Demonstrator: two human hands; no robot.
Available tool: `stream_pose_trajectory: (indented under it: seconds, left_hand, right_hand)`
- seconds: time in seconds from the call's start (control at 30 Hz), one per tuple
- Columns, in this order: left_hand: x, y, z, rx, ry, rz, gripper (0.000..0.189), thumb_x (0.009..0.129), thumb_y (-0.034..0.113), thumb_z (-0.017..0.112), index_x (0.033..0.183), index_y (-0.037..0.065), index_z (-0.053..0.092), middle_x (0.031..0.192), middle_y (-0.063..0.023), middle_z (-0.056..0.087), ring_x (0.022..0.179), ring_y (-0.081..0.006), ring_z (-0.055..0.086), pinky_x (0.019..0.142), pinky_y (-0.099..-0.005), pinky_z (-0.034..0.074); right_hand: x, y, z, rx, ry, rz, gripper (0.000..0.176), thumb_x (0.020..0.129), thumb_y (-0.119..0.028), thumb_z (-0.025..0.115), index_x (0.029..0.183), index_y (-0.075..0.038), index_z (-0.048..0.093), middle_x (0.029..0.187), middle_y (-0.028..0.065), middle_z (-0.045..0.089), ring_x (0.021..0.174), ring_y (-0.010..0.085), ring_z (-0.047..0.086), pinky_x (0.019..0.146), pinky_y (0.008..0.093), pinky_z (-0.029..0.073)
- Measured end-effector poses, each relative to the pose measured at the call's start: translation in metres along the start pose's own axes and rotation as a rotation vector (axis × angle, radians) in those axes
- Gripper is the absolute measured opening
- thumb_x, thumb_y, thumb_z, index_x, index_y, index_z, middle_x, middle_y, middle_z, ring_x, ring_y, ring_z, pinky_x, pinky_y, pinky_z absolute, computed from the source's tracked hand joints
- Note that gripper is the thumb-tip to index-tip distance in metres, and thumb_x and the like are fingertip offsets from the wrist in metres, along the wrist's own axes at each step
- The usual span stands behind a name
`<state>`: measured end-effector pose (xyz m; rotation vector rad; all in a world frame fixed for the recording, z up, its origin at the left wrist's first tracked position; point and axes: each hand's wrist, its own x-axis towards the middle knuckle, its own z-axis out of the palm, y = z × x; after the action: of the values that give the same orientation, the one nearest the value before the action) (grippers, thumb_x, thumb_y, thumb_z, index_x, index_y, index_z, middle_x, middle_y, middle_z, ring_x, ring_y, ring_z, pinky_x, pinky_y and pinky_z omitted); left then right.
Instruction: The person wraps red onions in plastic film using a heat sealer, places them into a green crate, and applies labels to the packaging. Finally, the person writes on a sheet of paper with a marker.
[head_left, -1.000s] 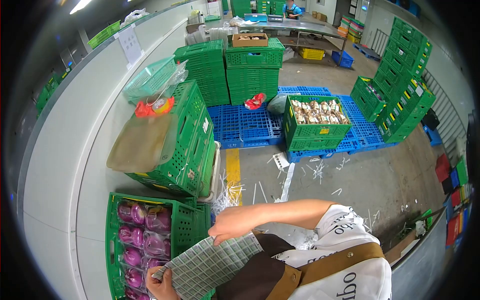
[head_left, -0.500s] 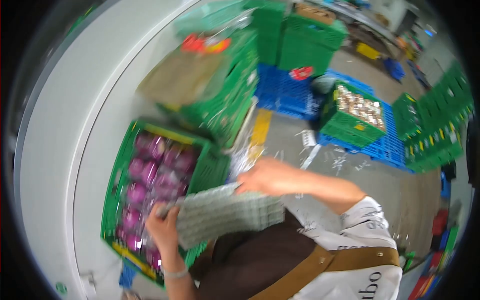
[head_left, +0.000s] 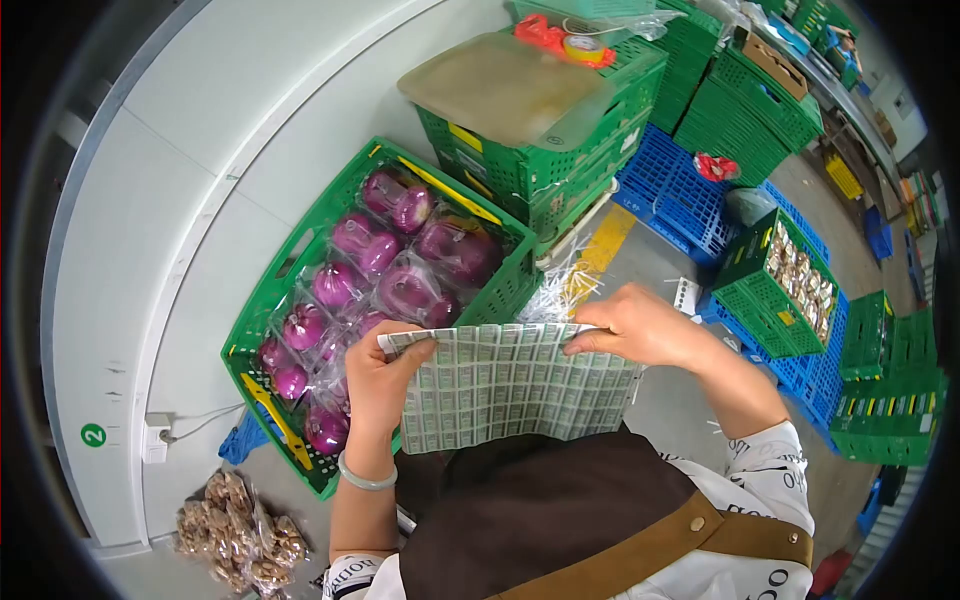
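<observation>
A sheet of small green-and-white labels (head_left: 510,385) spans the space between my two hands, in front of the brown apron. My left hand (head_left: 385,385) pinches its upper left corner, and my right hand (head_left: 625,330) pinches its upper edge near the right end. Just beyond the sheet is a green crate (head_left: 515,275) of purple onions (head_left: 365,243) in clear plastic bags. The sheet and my left hand hide the crate's near right part.
Stacked green crates (head_left: 550,190) with a brown cover stand beyond the onion crate. Blue pallets (head_left: 675,190) lie to the right, one bearing a crate of bagged produce (head_left: 800,280). Bagged brown produce (head_left: 240,535) is on the floor at lower left, near a wall socket (head_left: 156,438).
The view has shifted, so the crates appear farther right and the floor bags have come into view. Both hands still hold the sheet, which now hangs more squarely before the apron.
</observation>
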<state>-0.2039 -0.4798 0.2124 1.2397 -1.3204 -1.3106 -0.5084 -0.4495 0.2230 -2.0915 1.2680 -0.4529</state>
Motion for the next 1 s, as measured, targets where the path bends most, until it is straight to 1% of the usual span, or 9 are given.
stream_pose_trajectory:
  seconds: [0.1, 0.2, 0.3, 0.4, 0.53, 0.63, 0.73, 0.83, 1.0]
  left_hand:
    - [-0.005, -0.004, -0.009, 0.069, 0.090, 0.063, 0.005, 0.080, -0.002, 0.071, 0.081, -0.001, 0.066, 0.073, 0.0004, 0.063, 0.066, -0.0044, 0.053, 0.059, -0.0203, 0.041]
    - [-0.014, -0.002, -0.015, 0.106, 0.181, 0.034, 0.005, 0.081, -0.001, 0.070, 0.080, -0.001, 0.066, 0.072, 0.0006, 0.063, 0.064, -0.0041, 0.053, 0.057, -0.0203, 0.041]
    - [-0.016, -0.008, -0.015, 0.007, 0.236, 0.000, 0.005, 0.082, 0.001, 0.070, 0.080, -0.001, 0.065, 0.070, 0.0009, 0.063, 0.062, -0.0036, 0.052, 0.055, -0.0203, 0.040]
    - [-0.017, -0.013, -0.008, -0.058, 0.302, 0.016, 0.007, 0.084, 0.003, 0.069, 0.080, -0.001, 0.066, 0.070, 0.0012, 0.063, 0.061, -0.0033, 0.052, 0.054, -0.0204, 0.040]
    - [-0.026, -0.018, 0.001, -0.063, 0.365, -0.007, 0.008, 0.084, 0.004, 0.070, 0.080, -0.001, 0.066, 0.071, 0.0006, 0.064, 0.063, -0.0030, 0.053, 0.055, -0.0202, 0.041]
    - [-0.032, -0.021, 0.006, -0.047, 0.410, -0.025, 0.008, 0.085, 0.005, 0.070, 0.083, -0.002, 0.066, 0.072, -0.0001, 0.065, 0.064, -0.0030, 0.053, 0.055, -0.0200, 0.041]
    - [-0.042, -0.028, 0.005, -0.094, 0.483, -0.059, 0.009, 0.085, 0.006, 0.070, 0.086, -0.002, 0.066, 0.075, -0.0008, 0.065, 0.065, -0.0033, 0.054, 0.056, -0.0200, 0.042]
    - [-0.050, -0.033, -0.001, -0.140, 0.548, -0.131, 0.009, 0.086, 0.006, 0.069, 0.087, -0.002, 0.066, 0.075, -0.0006, 0.065, 0.065, -0.0035, 0.054, 0.057, -0.0199, 0.042]
    - [-0.058, -0.044, -0.024, -0.205, 0.578, -0.223, 0.011, 0.086, 0.007, 0.069, 0.093, -0.002, 0.067, 0.083, -0.0024, 0.068, 0.071, -0.0052, 0.058, 0.064, -0.0215, 0.046]
  right_hand:
    - [0.008, 0.004, 0.003, -0.015, 0.023, -0.049, 0.030, 0.090, -0.035, 0.059, 0.077, -0.007, 0.058, 0.059, 0.0142, 0.056, 0.059, 0.0377, 0.057, 0.055, 0.0450, 0.044]
    - [0.014, -0.004, 0.000, -0.316, 0.072, -0.172, 0.025, 0.085, -0.026, 0.066, 0.073, -0.007, 0.056, 0.056, 0.0135, 0.053, 0.055, 0.0347, 0.055, 0.049, 0.0407, 0.041]
    - [0.022, -0.006, -0.006, -0.456, -0.032, -0.194, 0.029, 0.088, -0.033, 0.062, 0.075, -0.008, 0.057, 0.055, 0.0130, 0.053, 0.056, 0.0349, 0.058, 0.051, 0.0446, 0.044]
    - [0.049, 0.018, -0.009, -0.198, -0.080, -0.270, 0.027, 0.086, -0.035, 0.062, 0.082, -0.008, 0.058, 0.059, 0.0115, 0.055, 0.060, 0.0326, 0.060, 0.054, 0.0432, 0.046]
    - [0.094, 0.006, -0.010, -0.247, 0.102, -0.566, 0.038, 0.082, -0.037, 0.067, 0.103, -0.008, 0.055, 0.078, 0.0073, 0.062, 0.074, 0.0306, 0.062, 0.065, 0.0418, 0.047]
    - [0.119, -0.012, -0.005, -0.332, -0.194, -0.539, 0.033, 0.083, -0.035, 0.066, 0.096, -0.007, 0.055, 0.078, 0.0080, 0.061, 0.073, 0.0292, 0.061, 0.062, 0.0405, 0.046]
    - [0.140, -0.017, 0.006, -0.401, -0.303, -0.722, 0.023, 0.081, -0.027, 0.065, 0.089, -0.008, 0.054, 0.072, 0.0051, 0.057, 0.064, 0.0242, 0.058, 0.057, 0.0368, 0.044]
    - [0.151, -0.010, 0.029, -0.346, -0.097, -1.032, 0.014, 0.079, -0.020, 0.062, 0.085, -0.011, 0.054, 0.065, 0.0013, 0.050, 0.056, 0.0196, 0.052, 0.053, 0.0334, 0.041]
    - [0.159, -0.021, 0.053, -0.366, -0.047, -1.195, 0.010, 0.076, -0.018, 0.058, 0.084, -0.012, 0.053, 0.064, 0.0008, 0.049, 0.056, 0.0186, 0.054, 0.052, 0.0322, 0.042]
